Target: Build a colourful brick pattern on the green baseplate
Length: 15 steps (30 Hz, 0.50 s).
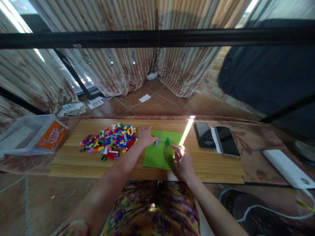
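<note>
A light green studded baseplate (157,158) lies on the wooden board in front of me. Grey bricks (157,142) sit on its upper part, with a dark green brick (167,141) to their right. My left hand (146,136) reaches over the plate's upper left corner, thumb beside the grey bricks and fingers apart; I see nothing in it. At the plate's right edge is my right hand (182,161), its index finger stretched toward the dark green brick without touching it and the other fingers loosely bent. To the left spreads a pile of loose, many-coloured bricks (115,139).
Two dark phones (204,134) (227,141) lie on the board's right side, with white paper between them. A clear plastic box (27,137) with an orange label stands far left. A white flat device (287,167) with a cable lies far right. A dark rail (157,38) crosses beyond the table.
</note>
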Available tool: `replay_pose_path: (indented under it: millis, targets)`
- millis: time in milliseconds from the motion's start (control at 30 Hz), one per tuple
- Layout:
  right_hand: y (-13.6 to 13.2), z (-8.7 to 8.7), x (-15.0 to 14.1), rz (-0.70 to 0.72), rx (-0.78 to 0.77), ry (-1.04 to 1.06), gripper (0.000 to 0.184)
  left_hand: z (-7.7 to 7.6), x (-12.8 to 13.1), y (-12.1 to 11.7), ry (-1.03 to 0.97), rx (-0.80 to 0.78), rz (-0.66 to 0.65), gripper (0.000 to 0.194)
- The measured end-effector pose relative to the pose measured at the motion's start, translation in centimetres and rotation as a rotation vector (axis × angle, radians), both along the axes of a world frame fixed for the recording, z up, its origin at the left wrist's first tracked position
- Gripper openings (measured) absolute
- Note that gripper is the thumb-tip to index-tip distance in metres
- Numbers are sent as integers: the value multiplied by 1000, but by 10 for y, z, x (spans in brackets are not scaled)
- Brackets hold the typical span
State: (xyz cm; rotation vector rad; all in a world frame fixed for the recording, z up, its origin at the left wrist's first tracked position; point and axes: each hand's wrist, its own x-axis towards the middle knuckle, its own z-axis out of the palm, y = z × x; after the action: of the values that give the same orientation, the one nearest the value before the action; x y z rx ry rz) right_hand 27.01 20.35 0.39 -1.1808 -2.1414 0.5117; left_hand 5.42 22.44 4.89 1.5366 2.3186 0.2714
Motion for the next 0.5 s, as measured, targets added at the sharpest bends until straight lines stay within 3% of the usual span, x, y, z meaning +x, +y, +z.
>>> replay_pose_path:
  millis: [267,500]
  targets:
    - [-3,17,-34,174,2,-322,44,1,-3,6,19,-79,-33,85]
    - [-8,12,-51,179,7,-548,43,-6,-5,8,-37,-41,14,82]
